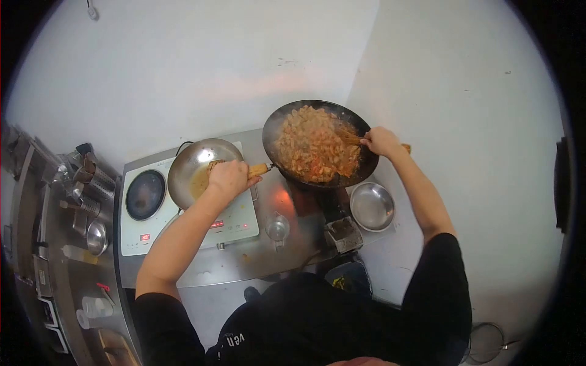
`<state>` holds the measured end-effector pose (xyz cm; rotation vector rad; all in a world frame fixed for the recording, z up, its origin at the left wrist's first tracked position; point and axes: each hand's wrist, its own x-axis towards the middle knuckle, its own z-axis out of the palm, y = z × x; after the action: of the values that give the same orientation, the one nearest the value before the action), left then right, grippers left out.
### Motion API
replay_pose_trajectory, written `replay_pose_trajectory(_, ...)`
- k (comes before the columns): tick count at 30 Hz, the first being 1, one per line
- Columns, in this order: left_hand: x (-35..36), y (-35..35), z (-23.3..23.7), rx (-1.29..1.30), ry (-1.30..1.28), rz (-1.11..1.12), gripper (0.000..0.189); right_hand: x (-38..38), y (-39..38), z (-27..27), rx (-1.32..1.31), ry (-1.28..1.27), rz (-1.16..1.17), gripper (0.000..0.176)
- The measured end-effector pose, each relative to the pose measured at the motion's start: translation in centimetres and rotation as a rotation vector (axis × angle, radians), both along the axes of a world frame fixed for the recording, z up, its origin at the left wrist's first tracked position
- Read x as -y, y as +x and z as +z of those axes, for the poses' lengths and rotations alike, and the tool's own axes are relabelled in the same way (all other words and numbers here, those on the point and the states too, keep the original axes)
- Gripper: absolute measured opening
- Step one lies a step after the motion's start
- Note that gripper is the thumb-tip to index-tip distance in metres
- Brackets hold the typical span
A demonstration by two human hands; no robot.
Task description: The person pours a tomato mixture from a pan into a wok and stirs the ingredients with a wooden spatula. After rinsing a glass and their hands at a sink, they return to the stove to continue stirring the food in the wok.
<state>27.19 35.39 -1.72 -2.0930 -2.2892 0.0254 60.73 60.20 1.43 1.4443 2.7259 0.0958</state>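
Observation:
A large dark wok (273,128) is full of steaming food (314,146), brownish pieces with red and orange bits. My left hand (229,177) is closed around its wooden handle (258,170), above a second, steel wok (180,172) with some yellowish liquid in its bottom. Over the dark wok's right rim, my right hand (383,141) grips a wooden spatula (351,138). The spatula's far end reaches into the food, and its butt sticks out past my fingers.
The steel wok stands on a white double cooktop (131,235) beside a dark round hotplate (146,194). A glass cup (278,229) is on the steel counter (201,271). At right lies a metal bowl (372,207), near a small metal box (344,235). Utensil holders (102,183) line the left side.

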Motion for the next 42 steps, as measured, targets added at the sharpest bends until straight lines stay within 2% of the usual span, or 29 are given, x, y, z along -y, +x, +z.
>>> replay_pose_trajectory(3,0.1,0.5,0.8,-0.03,-0.039,0.001,0.056,0.4,0.9,5.1,0.055,0.09,0.078,0.022)
replay_pose_trajectory(6,-0.1,0.7,1.0,-0.037,-0.067,0.018,0.057,-4.2,1.7,7.0,0.124,0.19,0.027,0.02)
replay_pose_trajectory(9,0.0,0.9,1.2,-0.051,-0.077,0.034,0.057,-9.8,0.5,3.1,0.067,0.198,0.034,0.022)
replay_pose_trajectory(12,-0.2,0.6,0.6,-0.09,-0.016,0.037,0.057,-12.2,-2.6,-2.3,-0.115,0.133,0.285,0.028)
replay_pose_trajectory(14,-0.2,0.4,0.4,-0.086,-0.022,0.033,0.057,-10.2,-4.3,-3.8,-0.145,0.11,0.374,0.029)
replay_pose_trajectory(15,-0.3,0.2,0.4,-0.076,-0.025,0.017,0.058,-8.3,-4.5,-2.8,-0.081,0.048,0.397,0.029)
replay_pose_trajectory(17,-0.4,0.1,0.7,-0.076,-0.043,0.021,0.058,-5.4,-3.5,0.1,-0.011,-0.017,0.417,0.029)
replay_pose_trajectory(19,-0.3,0.3,0.8,-0.069,-0.064,0.009,0.058,-2.3,-1.3,3.8,0.048,0.106,0.487,0.021)
replay_pose_trajectory(20,-0.3,0.4,1.0,-0.073,-0.065,0.021,0.058,0.2,-0.3,6.3,0.058,0.097,0.472,0.021)
replay_pose_trajectory(22,-0.1,0.7,1.0,-0.07,-0.069,0.022,0.058,5.4,-0.2,10.3,0.159,0.233,0.397,0.013)
replay_pose_trajectory(25,-0.1,0.7,1.3,-0.037,-0.078,0.027,0.058,8.2,0.5,8.9,0.293,0.251,0.482,0.016)
replay_pose_trajectory(29,-0.7,0.1,0.0,0.022,-0.109,0.012,0.058,5.9,-2.0,0.7,0.244,0.376,0.295,0.012)
replay_pose_trajectory(32,-0.2,-0.1,0.1,0.034,-0.08,0.003,0.059,4.8,-2.9,2.5,0.23,0.418,0.16,0.013)
replay_pose_trajectory(34,0.1,-0.1,0.3,0.046,-0.066,-0.008,0.059,9.7,-2.5,6.9,0.199,0.415,0.14,0.012)
replay_pose_trajectory(36,0.0,0.1,0.4,0.077,-0.091,-0.004,0.059,14.0,-1.2,8.4,0.216,0.276,0.176,0.012)
replay_pose_trajectory(39,0.4,0.4,-0.1,0.068,-0.038,-0.01,0.059,17.4,-2.7,5.5,0.226,0.263,0.206,0.012)
replay_pose_trajectory(42,0.6,0.6,0.2,0.092,-0.081,-0.004,0.059,11.7,-5.4,0.1,0.192,0.305,0.182,0.012)
